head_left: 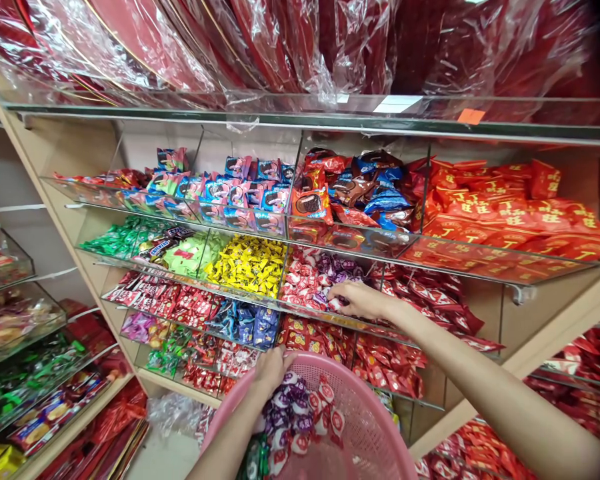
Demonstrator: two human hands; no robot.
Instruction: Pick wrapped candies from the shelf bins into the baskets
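My right hand (360, 300) reaches into a clear shelf bin of red-white and purple wrapped candies (313, 277), fingers curled down among them. What they grip is hidden. My left hand (273, 367) is closed on the far rim of a pink plastic basket (375, 427) held low in front of me. Inside the basket lie several purple and red-white wrapped candies (300, 417) and a green packet.
Tilted clear shelves (430, 257) hold bins of yellow candies (247, 263), green candies, blue packets, chocolate snack packs (360, 190) and red packets (520, 210). Red items in plastic wrap fill the top shelf. Another rack of sweets stands at the left.
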